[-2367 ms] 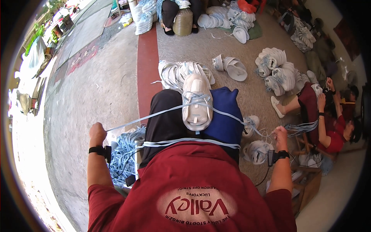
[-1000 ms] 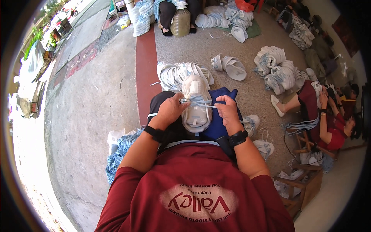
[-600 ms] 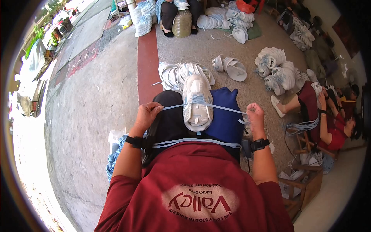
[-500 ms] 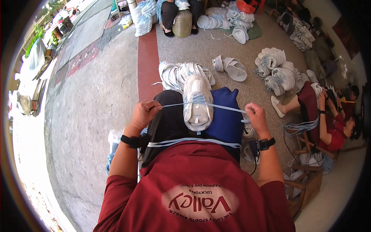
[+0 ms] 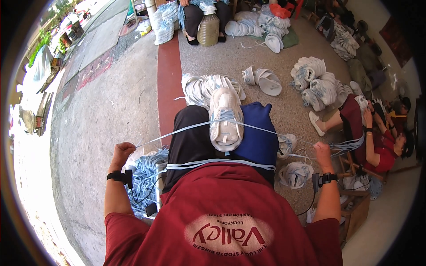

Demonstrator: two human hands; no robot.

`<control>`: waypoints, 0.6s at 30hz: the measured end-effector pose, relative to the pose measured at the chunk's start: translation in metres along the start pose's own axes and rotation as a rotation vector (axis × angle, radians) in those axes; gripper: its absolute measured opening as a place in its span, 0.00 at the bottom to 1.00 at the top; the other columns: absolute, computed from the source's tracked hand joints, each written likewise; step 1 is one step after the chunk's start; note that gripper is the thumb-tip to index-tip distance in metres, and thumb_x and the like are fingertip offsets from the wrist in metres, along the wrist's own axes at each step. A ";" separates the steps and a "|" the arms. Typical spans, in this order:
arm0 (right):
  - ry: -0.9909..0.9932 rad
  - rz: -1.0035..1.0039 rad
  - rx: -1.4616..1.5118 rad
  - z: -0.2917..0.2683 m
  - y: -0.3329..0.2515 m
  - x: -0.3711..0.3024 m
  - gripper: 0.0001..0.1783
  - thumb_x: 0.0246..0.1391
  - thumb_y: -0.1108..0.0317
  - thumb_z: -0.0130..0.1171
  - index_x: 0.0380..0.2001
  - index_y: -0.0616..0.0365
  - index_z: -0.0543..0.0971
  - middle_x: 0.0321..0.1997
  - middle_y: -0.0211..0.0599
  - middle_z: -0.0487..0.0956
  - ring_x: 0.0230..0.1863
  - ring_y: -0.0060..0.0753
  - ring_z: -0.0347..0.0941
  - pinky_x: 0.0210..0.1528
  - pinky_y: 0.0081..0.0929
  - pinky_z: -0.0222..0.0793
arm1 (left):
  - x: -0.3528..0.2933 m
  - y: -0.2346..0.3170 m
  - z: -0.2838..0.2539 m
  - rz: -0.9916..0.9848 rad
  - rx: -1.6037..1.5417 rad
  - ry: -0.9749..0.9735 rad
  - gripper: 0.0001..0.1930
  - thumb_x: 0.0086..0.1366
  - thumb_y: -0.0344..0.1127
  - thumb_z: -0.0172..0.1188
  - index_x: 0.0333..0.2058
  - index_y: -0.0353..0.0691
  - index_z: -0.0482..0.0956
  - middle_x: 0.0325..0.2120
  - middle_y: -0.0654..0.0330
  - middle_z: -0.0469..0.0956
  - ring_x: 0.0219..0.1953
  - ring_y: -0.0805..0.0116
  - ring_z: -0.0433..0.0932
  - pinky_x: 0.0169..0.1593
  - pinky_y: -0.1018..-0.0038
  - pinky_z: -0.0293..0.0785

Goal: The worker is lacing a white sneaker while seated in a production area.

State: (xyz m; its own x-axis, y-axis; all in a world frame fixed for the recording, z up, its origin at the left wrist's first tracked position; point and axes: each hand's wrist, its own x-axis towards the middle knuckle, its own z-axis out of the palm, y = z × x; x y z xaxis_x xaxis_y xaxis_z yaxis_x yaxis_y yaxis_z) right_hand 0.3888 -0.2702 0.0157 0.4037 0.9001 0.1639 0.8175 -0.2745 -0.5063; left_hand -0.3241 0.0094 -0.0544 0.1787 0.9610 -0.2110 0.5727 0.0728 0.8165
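Observation:
A white shoe upper [image 5: 226, 98] with light blue lacing rests across my lap, between a black-covered thigh and a dark blue cloth [image 5: 256, 122]. From its eyelets a light blue shoelace [image 5: 175, 131] runs out to both sides, drawn taut. Out to the left, my left hand [image 5: 122, 154] pinches one lace end. My right hand [image 5: 323, 156], far out to the right, is closed around the other end; the lace looks thin and faint near it. More pale laces [image 5: 217, 163] lie across my waist.
Beside my left hip a container holds tangled blue laces [image 5: 148, 181]. Stacked uppers [image 5: 199, 88] stand beyond my knees, others [image 5: 317, 82] at right and loose uppers [image 5: 296, 174] by my right side. Co-workers sit at right [image 5: 377, 146] and far ahead, behind a plastic jar [image 5: 208, 30].
Both hands have moved outward and slightly down, pulling the lace ends much farther from the shoe upper. The container of laces at left is now uncovered by my arm.

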 end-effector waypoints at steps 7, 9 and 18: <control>0.016 0.356 -0.173 -0.022 0.127 -0.093 0.12 0.42 0.68 0.49 0.14 0.67 0.68 0.13 0.39 0.67 0.17 0.28 0.62 0.23 0.30 0.59 | -0.052 -0.049 -0.080 -0.198 0.007 0.105 0.02 0.52 0.27 0.61 0.26 0.39 0.81 0.17 0.67 0.75 0.19 0.81 0.69 0.23 0.82 0.63; 0.063 0.405 -0.069 -0.027 0.152 -0.118 0.12 0.42 0.68 0.49 0.14 0.66 0.69 0.13 0.38 0.67 0.17 0.28 0.62 0.23 0.30 0.59 | -0.065 -0.062 -0.100 -0.218 0.066 0.163 0.02 0.52 0.28 0.61 0.26 0.39 0.81 0.16 0.66 0.75 0.19 0.81 0.70 0.22 0.82 0.62; -0.052 0.645 -0.423 -0.043 0.221 -0.189 0.11 0.43 0.68 0.54 0.14 0.63 0.74 0.13 0.34 0.69 0.16 0.27 0.66 0.21 0.28 0.61 | -0.080 -0.126 -0.105 -0.516 0.323 0.367 0.05 0.47 0.31 0.66 0.20 0.36 0.79 0.14 0.62 0.76 0.17 0.75 0.73 0.22 0.78 0.68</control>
State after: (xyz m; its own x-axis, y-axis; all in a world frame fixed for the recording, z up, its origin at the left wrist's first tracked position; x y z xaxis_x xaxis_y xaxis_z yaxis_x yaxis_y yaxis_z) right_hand 0.5115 -0.5155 -0.0906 0.8422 0.5301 -0.0989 0.5187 -0.8465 -0.1199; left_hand -0.4950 -0.0485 -0.0844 -0.4283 0.8570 -0.2865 0.7304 0.5150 0.4486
